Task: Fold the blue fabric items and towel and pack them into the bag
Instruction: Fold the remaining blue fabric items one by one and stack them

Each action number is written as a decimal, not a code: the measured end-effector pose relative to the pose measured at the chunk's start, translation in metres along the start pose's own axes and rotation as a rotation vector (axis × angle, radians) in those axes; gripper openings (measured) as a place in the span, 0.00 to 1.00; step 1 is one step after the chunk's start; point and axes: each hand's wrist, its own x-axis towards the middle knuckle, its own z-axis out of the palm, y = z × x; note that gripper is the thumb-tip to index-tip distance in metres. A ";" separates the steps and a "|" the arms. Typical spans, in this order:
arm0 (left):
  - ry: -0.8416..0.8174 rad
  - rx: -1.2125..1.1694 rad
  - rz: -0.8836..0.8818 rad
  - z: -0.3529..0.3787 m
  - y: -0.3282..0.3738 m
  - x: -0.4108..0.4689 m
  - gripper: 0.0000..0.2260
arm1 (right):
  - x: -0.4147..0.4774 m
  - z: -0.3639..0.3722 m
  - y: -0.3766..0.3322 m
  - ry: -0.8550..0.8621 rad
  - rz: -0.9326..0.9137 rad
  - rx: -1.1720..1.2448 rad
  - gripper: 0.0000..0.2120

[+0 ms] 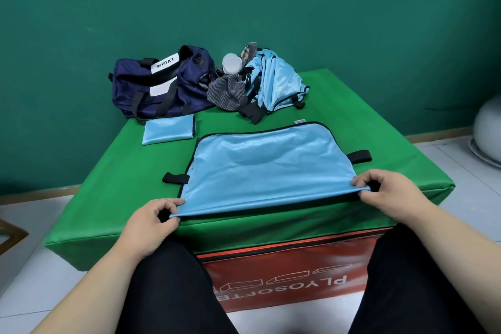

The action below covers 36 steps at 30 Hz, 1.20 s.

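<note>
A light blue fabric item (265, 165) with black trim and black side straps lies spread flat on the green mat (113, 179). My left hand (151, 222) pinches its near left corner and my right hand (385, 192) pinches its near right corner, along the mat's front edge. One folded blue item (168, 129) lies behind it on the left. A pile of blue fabric items (273, 81) sits at the back right, with a grey striped towel (227, 92) against it. The navy duffel bag (160, 84) stands at the back left.
A white bottle (231, 63) stands between the bag and the pile. The mat tops a red box (284, 276) between my knees. A green wall rises behind, and a grey ball (488, 122) rests on the floor at right.
</note>
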 end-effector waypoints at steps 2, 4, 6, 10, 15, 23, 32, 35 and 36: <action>0.006 0.008 0.009 0.001 0.000 -0.001 0.13 | -0.001 0.000 -0.001 0.000 0.001 0.004 0.11; 0.008 0.013 0.011 0.002 0.001 -0.002 0.13 | -0.001 -0.001 -0.002 0.003 0.001 0.004 0.12; 0.012 0.015 0.007 0.002 0.002 -0.003 0.13 | -0.002 -0.001 -0.003 0.008 -0.004 -0.009 0.12; 0.017 0.026 0.009 0.001 0.003 -0.006 0.14 | -0.004 -0.003 -0.003 0.010 -0.001 -0.034 0.12; 0.015 0.023 0.008 0.000 0.008 -0.009 0.14 | -0.007 -0.005 -0.007 0.014 -0.004 -0.022 0.12; 0.006 0.033 0.009 -0.001 0.010 -0.011 0.13 | -0.009 -0.007 -0.010 0.013 0.021 0.008 0.12; -0.003 0.000 0.081 -0.002 0.014 -0.018 0.15 | -0.006 -0.009 0.001 0.056 0.082 0.338 0.15; -0.009 0.020 0.141 -0.010 0.025 -0.011 0.16 | 0.003 -0.014 -0.003 0.105 0.075 0.413 0.15; -0.013 0.038 0.167 -0.014 0.030 -0.006 0.17 | 0.007 -0.017 -0.006 0.128 0.085 0.461 0.15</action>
